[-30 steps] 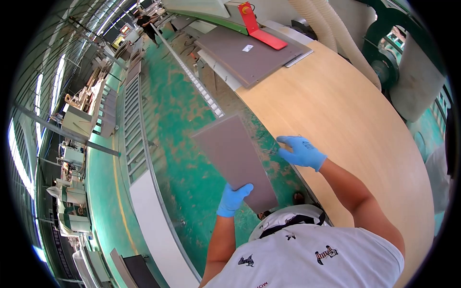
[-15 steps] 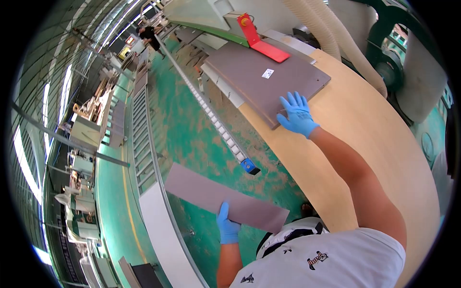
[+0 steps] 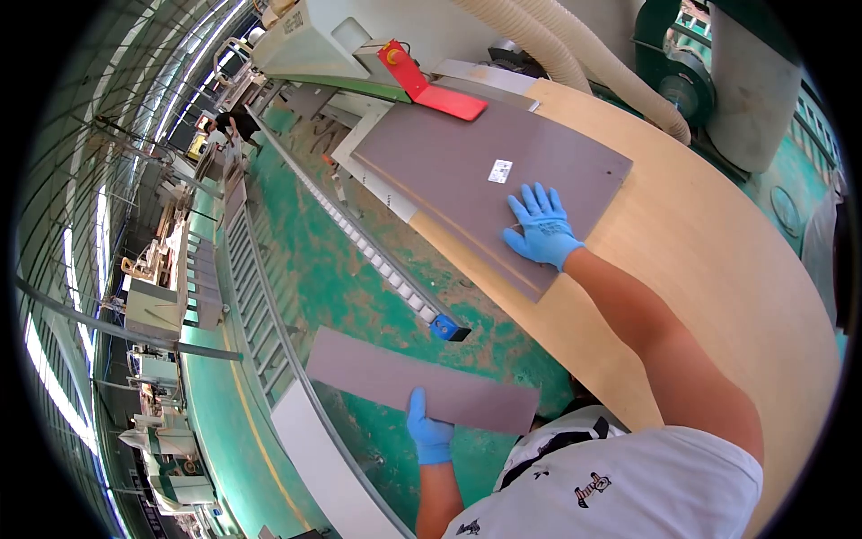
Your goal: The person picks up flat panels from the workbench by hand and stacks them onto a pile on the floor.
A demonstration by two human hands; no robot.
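Gripped in my blue-gloved left hand (image 3: 430, 431) is a narrow grey-brown panel (image 3: 422, 382), held by its near edge over the green floor. My right hand (image 3: 544, 228), also gloved in blue, lies flat with fingers spread on a larger grey-brown panel (image 3: 449, 166). That larger panel rests on the light wood table (image 3: 682, 260), and a white label (image 3: 500, 171) is stuck on it just beyond my right fingertips. A red guard (image 3: 453, 101) extends over the panel's far edge.
A roller rail (image 3: 359, 235) with a blue end cap runs along the floor area at centre. Left of it are a ladder-like rack (image 3: 254, 283) and a long white board (image 3: 328, 463). Ribbed hoses (image 3: 620, 85) hang behind the table. A person (image 3: 235, 126) stands far back.
The larger panel has come nearer along the table. My right hand has moved from the air onto it. My left hand has turned the narrow panel more crosswise.
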